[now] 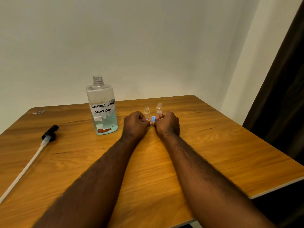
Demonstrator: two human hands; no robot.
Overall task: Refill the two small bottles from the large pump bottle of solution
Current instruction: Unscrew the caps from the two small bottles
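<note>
The large clear bottle [102, 106], taped with a "contact lens solution" label, stands uncapped left of centre, with blue liquid in its lower third. Its black pump [50, 133] and long white tube lie on the table to the left. Two small clear bottles stand open behind my hands: the nearer one [146, 112] has a red mark low down, and the other [159, 108] is to its right. My left hand [135, 124] curls round the base of the nearer small bottle. My right hand [167, 123] pinches a small blue cap [153, 118] beside it. My thumbs touch.
The wooden table [213, 145] meets a pale wall at the back, and its right edge runs beside a dark curtain [287, 96]. A small scrap of wrapper [38, 112] lies at the far left corner.
</note>
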